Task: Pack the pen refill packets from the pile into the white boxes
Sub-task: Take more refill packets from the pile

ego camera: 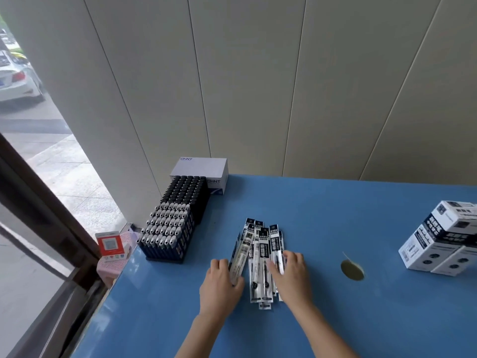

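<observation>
A pile of long, narrow pen refill packets (260,254), black and white with clear windows, lies fanned out on the blue table (335,306). My left hand (220,285) rests against the pile's left side, its fingers curled on the leftmost packet. My right hand (291,275) lies flat on the pile's right side, fingers spread over the packets. Several white boxes (441,241) with black labels are stacked at the table's right edge, far from both hands.
Two trays of upright black pens (171,223) stand at the table's left. Behind them is a white carton (204,171) against the wall. A round hole (352,270) pierces the tabletop right of the pile. The table's left edge drops to a small stool with a red-and-white card (111,245).
</observation>
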